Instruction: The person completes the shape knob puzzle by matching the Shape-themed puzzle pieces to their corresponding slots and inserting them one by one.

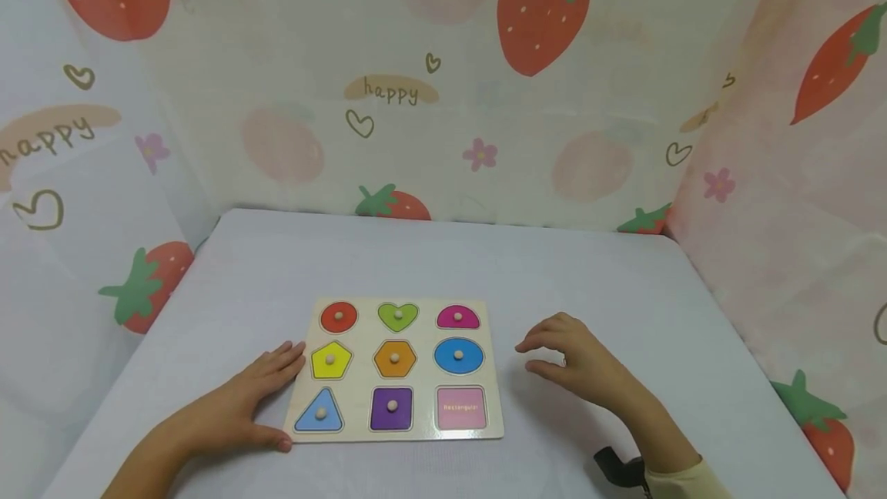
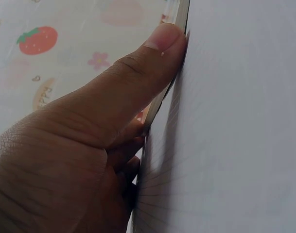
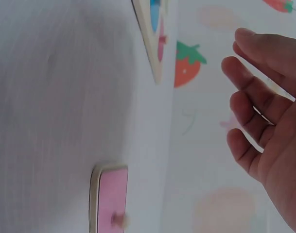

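A wooden shape puzzle board (image 1: 356, 376) lies flat on the white table. Several coloured knobbed pieces sit in it, among them a purple square (image 1: 403, 418) and a blue oval (image 1: 471, 364). Its lower right recess (image 1: 460, 418) is pink, marked "Rectangular", and has no knob. My left hand (image 1: 232, 406) touches the board's left edge, fingers extended and thumb at the near corner. Right of the board, my right hand (image 1: 578, 360) hovers with loosely bent fingers, holding nothing. A pink knobbed piece (image 3: 111, 189) lies on the table in the right wrist view; I cannot make it out from the head.
The white table (image 1: 554, 276) is bordered at the back and sides by strawberry-print cloth (image 1: 443, 145). A black strap or device (image 1: 619, 470) is at the right wrist, beside a pale sleeve (image 1: 689, 481).
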The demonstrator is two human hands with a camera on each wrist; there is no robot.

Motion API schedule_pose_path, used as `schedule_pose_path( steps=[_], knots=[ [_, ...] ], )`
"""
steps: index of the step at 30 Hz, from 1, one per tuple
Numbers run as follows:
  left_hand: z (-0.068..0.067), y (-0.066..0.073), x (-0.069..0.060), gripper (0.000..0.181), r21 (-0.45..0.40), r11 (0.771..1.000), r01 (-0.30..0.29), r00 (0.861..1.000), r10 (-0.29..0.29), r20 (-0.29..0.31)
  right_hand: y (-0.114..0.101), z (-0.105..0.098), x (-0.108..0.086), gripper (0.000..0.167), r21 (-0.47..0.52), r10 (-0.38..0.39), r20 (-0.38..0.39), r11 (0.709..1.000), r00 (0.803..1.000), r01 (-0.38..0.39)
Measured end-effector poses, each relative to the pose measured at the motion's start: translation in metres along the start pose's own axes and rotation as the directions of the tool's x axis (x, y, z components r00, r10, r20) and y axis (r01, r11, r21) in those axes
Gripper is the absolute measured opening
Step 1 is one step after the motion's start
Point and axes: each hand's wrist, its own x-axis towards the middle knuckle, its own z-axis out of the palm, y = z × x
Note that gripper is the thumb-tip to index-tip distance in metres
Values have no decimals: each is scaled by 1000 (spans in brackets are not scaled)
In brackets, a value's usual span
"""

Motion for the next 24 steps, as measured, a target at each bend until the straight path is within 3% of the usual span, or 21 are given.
schedule_pose_path(
  steps=[15,24],
  knots=[
    [3,2,-1,117,50,999,-15,1000,15,3,44,-13,-40,25,5,-5,-116,1000,993,5],
    [3,3,-2,118,54,998,-12,1000,12,2,61,-18,-51,26,7,100,-52,995,994,-100]
  ],
)
